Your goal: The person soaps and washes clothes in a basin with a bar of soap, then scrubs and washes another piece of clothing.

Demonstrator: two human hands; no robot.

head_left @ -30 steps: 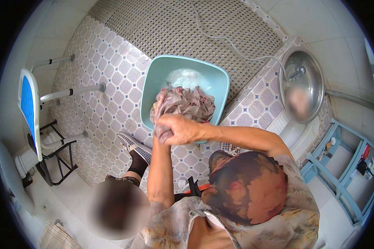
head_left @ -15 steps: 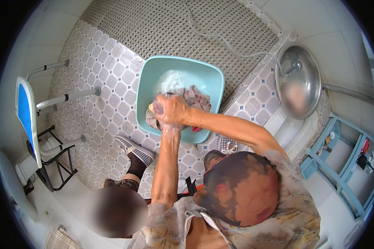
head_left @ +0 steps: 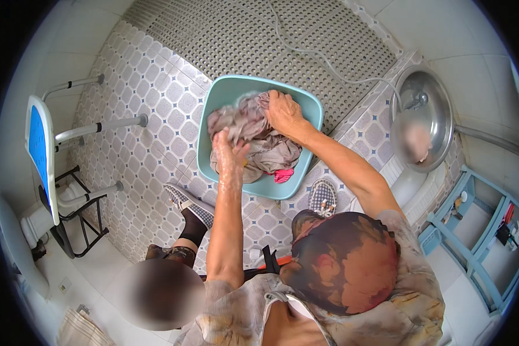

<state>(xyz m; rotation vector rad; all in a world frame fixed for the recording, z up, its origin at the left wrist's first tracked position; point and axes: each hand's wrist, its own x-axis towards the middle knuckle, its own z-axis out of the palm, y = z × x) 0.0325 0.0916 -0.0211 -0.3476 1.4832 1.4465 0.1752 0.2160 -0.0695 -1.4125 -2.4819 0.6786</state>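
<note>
Greyish-pink patterned wet clothing (head_left: 245,118) lies bunched in a light blue plastic basin (head_left: 203,167) on the tiled floor. My right hand (head_left: 285,113) is closed on a fold of it near the basin's far right side. My left hand (head_left: 229,152), wet and smeared by motion, touches the cloth at the left; its thumb stands away from the fingers, and whether it grips is unclear. Below the hands lies more greyish clothing (head_left: 271,155), with a bright pink piece (head_left: 283,175) by the near right wall. Some suds (head_left: 242,99) show at the far side.
A perforated grey mat (head_left: 225,34) covers the floor beyond the basin, crossed by a pale hose (head_left: 328,62). At right are a round metal washbasin (head_left: 438,132) and a light blue shelf rack (head_left: 473,248). A blue-and-white seat with metal legs (head_left: 39,150) stands left.
My hands were together over the near left of the basin and have moved apart. My right hand has gone to the far right, and the patterned cloth is now spread between them.
</note>
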